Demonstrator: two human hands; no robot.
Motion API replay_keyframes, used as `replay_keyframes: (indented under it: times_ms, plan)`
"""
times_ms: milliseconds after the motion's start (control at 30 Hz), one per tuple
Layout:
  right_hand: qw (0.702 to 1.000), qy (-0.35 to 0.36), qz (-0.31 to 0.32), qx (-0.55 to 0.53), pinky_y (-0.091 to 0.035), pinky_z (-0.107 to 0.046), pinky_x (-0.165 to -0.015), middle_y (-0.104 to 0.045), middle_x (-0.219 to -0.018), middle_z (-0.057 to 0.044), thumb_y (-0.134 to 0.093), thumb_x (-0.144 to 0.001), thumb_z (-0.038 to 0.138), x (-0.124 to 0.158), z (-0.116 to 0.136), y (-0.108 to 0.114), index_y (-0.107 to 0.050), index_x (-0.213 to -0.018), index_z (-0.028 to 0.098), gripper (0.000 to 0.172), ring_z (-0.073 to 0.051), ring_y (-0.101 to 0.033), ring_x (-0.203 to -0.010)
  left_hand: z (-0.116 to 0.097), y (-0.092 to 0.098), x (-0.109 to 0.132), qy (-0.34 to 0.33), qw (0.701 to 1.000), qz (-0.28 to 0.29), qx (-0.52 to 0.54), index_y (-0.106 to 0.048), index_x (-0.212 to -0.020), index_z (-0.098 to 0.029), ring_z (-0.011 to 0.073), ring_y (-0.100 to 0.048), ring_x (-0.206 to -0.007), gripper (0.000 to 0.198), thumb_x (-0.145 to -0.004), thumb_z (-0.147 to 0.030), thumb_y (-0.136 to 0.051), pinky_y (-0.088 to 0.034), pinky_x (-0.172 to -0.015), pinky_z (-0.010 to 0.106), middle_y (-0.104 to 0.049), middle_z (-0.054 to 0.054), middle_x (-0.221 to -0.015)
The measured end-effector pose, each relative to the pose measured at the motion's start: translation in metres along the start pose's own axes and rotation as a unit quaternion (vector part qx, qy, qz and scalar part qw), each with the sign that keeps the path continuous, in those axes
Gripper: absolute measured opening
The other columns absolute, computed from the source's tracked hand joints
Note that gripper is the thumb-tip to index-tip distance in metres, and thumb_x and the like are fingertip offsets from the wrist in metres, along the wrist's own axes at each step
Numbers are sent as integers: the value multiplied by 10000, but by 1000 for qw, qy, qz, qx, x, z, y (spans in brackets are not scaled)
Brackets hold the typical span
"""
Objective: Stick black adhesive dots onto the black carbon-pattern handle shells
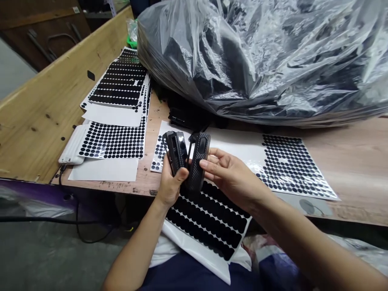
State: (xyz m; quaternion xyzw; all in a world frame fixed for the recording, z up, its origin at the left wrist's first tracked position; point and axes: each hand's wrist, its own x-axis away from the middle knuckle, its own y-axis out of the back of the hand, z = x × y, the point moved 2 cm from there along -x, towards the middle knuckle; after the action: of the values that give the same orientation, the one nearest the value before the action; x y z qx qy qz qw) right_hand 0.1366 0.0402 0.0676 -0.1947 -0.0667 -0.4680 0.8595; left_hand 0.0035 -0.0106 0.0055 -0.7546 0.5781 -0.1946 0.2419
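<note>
My left hand (pixel 170 182) is closed around a black plastic part (pixel 176 150) with a glossy window, thumb across its lower end. My right hand (pixel 226 171) pinches a second black part (pixel 198 161) with a carbon-weave texture, held upright beside the first so the two touch. Both parts hover over the table's front edge. Under my hands, on my lap, lies a white sheet of black oval stickers (pixel 209 220).
A large clear plastic bag (pixel 266 56) full of black parts fills the back of the wooden table (pixel 357 161). Sheets of black dot stickers lie at the right (pixel 291 165) and stacked at the left (pixel 117 109). A wooden side wall (pixel 45 105) and a white power bank (pixel 71 147) stand left.
</note>
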Motion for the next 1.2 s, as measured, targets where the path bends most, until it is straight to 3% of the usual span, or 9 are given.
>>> replay_keyframes:
  times_ms: [100, 200, 333, 433, 667, 800, 900, 1067, 1200]
  plan:
    - [974, 116, -23, 191, -568, -461, -946, -762, -1158, -89, -854, -754, 577, -7, 3, 10, -673, -1086, 245, 503, -284, -696, -1086, -1, 2, 1, 21, 1000, 2, -5, -563, -1260, -247, 248, -756, -989, 685, -715, -419, -940, -633, -850, 354, -738, 48, -1088]
    - [874, 228, -68, 424, -533, -505, -956, -715, -1220, -130, -708, -890, 625, -5, 4, 25, -672, -1136, 234, 463, -329, -634, -1155, -3, 3, 1, 40, 999, -12, 1, -536, -1283, -258, 215, -764, -784, 708, -706, -367, -931, -646, -705, 337, -736, 20, -986]
    - [733, 282, -64, 616, -516, -544, -927, -699, -1174, -175, -704, -920, 578, 9, -14, 37, -637, -1175, 173, 483, -374, -611, -1110, -6, 2, -3, 8, 997, -65, 44, -567, -1230, -235, 162, -708, -638, 636, -713, -410, -894, -602, -605, 277, -698, -9, -855]
    - [689, 277, -17, 669, -533, -500, -844, -705, -1082, -134, -819, -859, 443, 18, -36, 38, -659, -1128, 182, 407, -342, -622, -998, -6, -2, -8, -17, 994, -79, 72, -610, -1135, -221, 139, -674, -641, 532, -718, -419, -874, -578, -621, 263, -678, -12, -824]
    - [700, 274, -89, 654, -544, -534, -869, -662, -1180, -191, -775, -888, 437, 9, -51, 44, -601, -1309, 169, 529, -371, -605, -1034, -14, -15, -19, -2, 998, -15, 56, -649, -879, -191, 166, -657, -654, 422, -703, -529, -832, -579, -680, 314, -655, 9, -710]
    - [731, 246, -80, 632, -535, -521, -833, -727, -1067, -158, -687, -946, 318, 4, -42, 48, -677, -1198, 189, 284, -359, -667, -965, -32, -12, -18, -49, 997, 26, 61, -685, -1010, -244, 145, -653, -635, 359, -762, -479, -798, -607, -928, 432, -672, -36, -751]
    - [781, 213, -71, 582, -534, -489, -841, -781, -976, -102, -641, -955, 252, 5, -25, 52, -742, -1152, 234, 222, -328, -723, -920, -46, -5, -14, -66, 997, 35, 27, -674, -1168, -277, 135, -661, -609, 457, -756, -410, -821, -598, -990, 454, -694, -34, -812]
    - [918, 107, 18, 382, -587, -445, -828, -811, -996, -60, -736, -886, 432, 2, 4, 50, -693, -1375, 247, 524, -292, -753, -901, -52, 3, -8, -14, 996, 47, -74, -606, -1294, -290, 203, -695, -639, 759, -617, -346, -944, -636, -636, 375, -703, 28, -941]
    - [949, 82, 75, 297, -605, -450, -842, -808, -1051, -68, -734, -877, 489, 0, 12, 42, -669, -1406, 237, 589, -291, -753, -941, -49, 5, -7, -28, 991, 59, -121, -576, -1284, -297, 220, -705, -717, 748, -635, -360, -943, -633, -603, 339, -702, 32, -957]
